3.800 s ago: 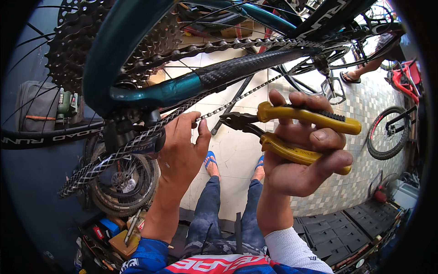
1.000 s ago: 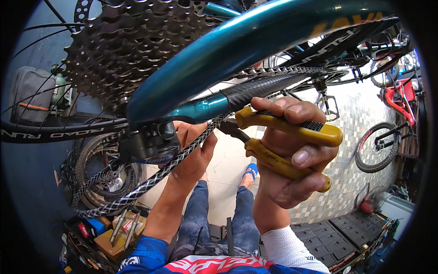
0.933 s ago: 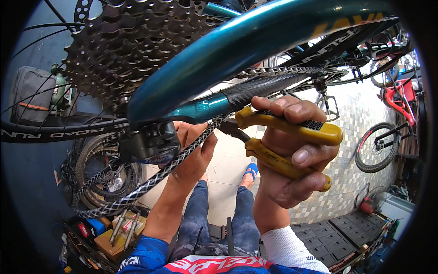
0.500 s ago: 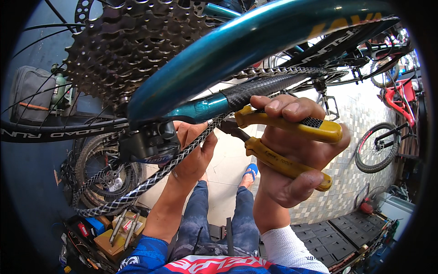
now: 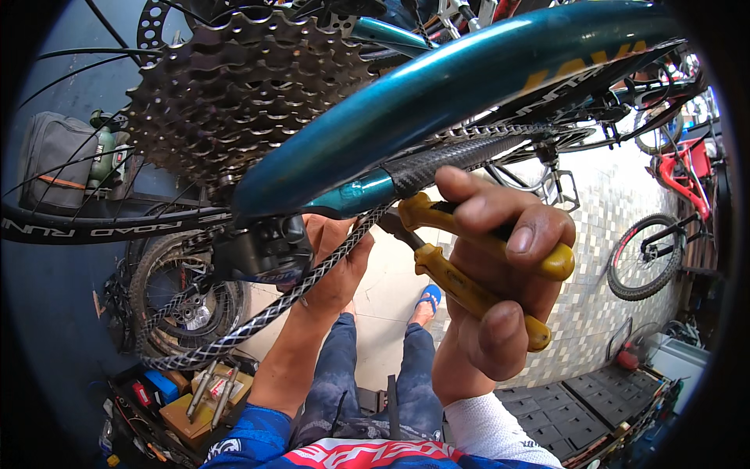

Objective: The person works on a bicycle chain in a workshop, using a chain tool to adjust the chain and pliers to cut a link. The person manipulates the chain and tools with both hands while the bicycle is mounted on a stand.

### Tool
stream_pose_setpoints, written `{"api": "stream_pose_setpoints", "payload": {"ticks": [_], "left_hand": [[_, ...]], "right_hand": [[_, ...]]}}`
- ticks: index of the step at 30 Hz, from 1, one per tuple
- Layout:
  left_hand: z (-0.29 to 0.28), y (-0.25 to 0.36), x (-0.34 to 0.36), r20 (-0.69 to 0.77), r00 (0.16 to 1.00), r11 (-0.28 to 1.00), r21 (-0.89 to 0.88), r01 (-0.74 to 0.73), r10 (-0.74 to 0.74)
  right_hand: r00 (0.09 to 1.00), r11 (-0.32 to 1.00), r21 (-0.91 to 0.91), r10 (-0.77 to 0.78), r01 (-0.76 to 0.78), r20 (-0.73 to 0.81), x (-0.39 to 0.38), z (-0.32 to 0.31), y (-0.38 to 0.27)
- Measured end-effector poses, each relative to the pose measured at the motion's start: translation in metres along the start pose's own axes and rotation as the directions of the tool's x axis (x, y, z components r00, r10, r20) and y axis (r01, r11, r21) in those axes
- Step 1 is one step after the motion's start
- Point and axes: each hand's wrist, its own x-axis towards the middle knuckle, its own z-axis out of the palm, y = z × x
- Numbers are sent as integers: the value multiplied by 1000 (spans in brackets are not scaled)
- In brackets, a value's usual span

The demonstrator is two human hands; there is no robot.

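Observation:
My right hand (image 5: 508,266) is wrapped round yellow-handled pliers (image 5: 461,285). Their handles stand apart, and the dark jaws lie against a braided black-and-silver cable housing (image 5: 312,273) just under the teal bicycle frame (image 5: 367,195). My left hand (image 5: 332,262) is behind that housing, beside the black rear derailleur (image 5: 266,250). Its thumb and fingers are drawn together near the housing; the fingertips are partly hidden, so what they pinch cannot be made out. From the derailleur the housing loops low to the left and rises to the jaws.
Above the derailleur sits a large dark cassette (image 5: 242,94) on the spoked rear wheel. Cardboard boxes and parts fill a bin (image 5: 195,406) at lower left. Black drawer-like panels (image 5: 578,406) lie at lower right. A red bicycle (image 5: 687,180) stands at the far right.
The pliers' handle ends have swung down and slightly left, a little closer together, with my right fingers shifted on them. The cassette and frame appear slightly further right. My left hand stays by the housing.

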Motion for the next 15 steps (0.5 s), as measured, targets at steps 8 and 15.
{"api": "stream_pose_setpoints", "payload": {"ticks": [8,15], "left_hand": [[1,-4,-3,8,1000,1000,-15,-5,5],[-1,-5,-6,59,998,997,-71,-11,15]], "right_hand": [[991,989,58,-132,133,-27,6,-1,13],[1000,994,-103,-26,25,-4,3,2,6]]}}
